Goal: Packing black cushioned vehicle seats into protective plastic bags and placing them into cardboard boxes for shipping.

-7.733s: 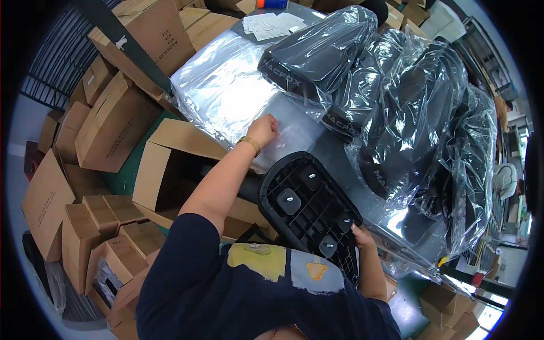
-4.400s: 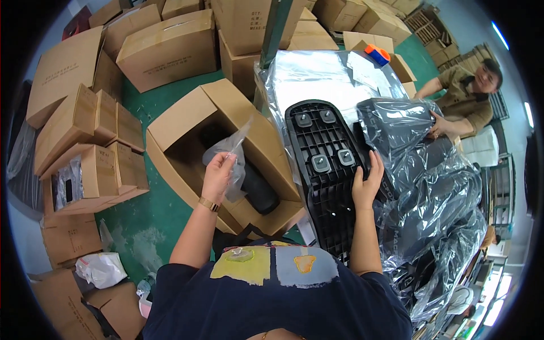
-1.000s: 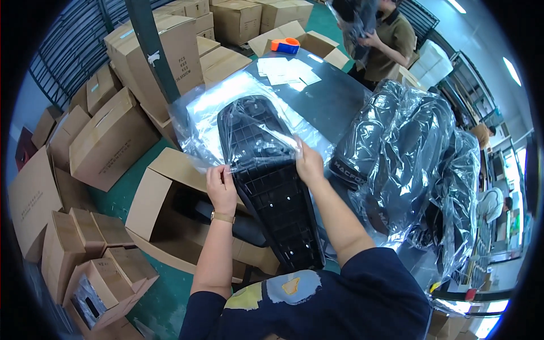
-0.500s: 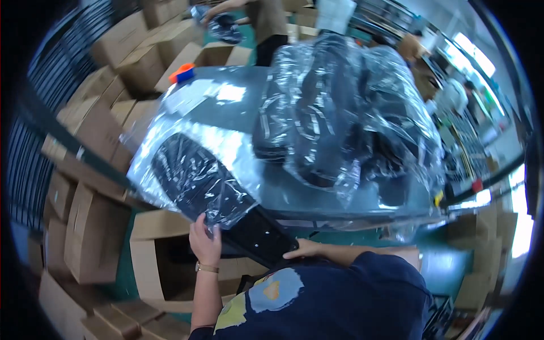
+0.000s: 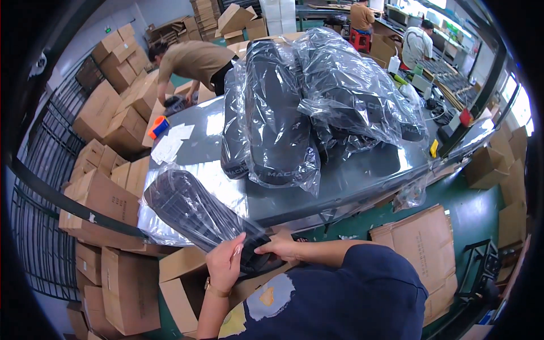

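Both hands gripped the black seat (image 5: 195,218) (half sheathed in a clear bag): left hand (image 5: 225,264) pinching its near end, right hand (image 5: 288,247) closed beside it. The seat lay at the grey table (image 5: 362,170) edge, above an open carton (image 5: 181,277).

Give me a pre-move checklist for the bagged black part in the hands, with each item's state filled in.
1. Left hand grips the black part near its lower end: ok.
2. Right hand on the same end: ok.
3. Clear bag covers the part's upper length: ok.
4. Bag pulled over the lower end: cannot tell, hands hide it.
5. Open carton sits below the hands: ok.
6. Carton's inside free: cannot tell.
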Available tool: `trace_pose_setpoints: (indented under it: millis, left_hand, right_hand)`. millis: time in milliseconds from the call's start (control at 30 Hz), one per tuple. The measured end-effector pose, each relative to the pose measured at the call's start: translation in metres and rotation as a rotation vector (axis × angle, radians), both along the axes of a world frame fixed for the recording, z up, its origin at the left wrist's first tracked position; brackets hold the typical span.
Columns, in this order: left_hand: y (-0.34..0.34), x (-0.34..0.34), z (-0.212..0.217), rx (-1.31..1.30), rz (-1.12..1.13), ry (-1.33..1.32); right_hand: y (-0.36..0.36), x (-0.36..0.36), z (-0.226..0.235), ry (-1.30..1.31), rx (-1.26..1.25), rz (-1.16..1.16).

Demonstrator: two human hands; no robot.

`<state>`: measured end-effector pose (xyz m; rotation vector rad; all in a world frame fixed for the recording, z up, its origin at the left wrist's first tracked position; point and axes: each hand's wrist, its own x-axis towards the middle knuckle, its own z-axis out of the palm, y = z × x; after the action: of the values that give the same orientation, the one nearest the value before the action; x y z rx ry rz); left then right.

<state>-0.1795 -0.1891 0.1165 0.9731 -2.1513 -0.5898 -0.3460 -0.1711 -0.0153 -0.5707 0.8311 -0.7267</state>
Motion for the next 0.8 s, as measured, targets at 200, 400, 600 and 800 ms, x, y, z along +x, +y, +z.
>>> trace_pose_setpoints:
  millis: [200, 400, 600, 800]
  left_hand:
    - [0.015, -0.016, 0.037, -0.186, -0.254, -0.116]
    - [0.023, -0.05, 0.063, -0.454, -0.452, -0.029]
    - [0.02, -0.073, 0.08, -0.462, -0.569, 0.109]
    - [0.024, -0.096, 0.086, -0.366, -0.689, 0.297]
  right_hand:
    - [0.014, -0.018, 0.008, -0.17, -0.106, -0.18]
    - [0.031, -0.053, 0.074, -0.297, -0.257, -0.358]
    - [0.061, -0.114, 0.117, 0.049, -0.44, -0.779]
    - [0.077, -0.14, 0.096, 0.059, -0.534, -1.01]
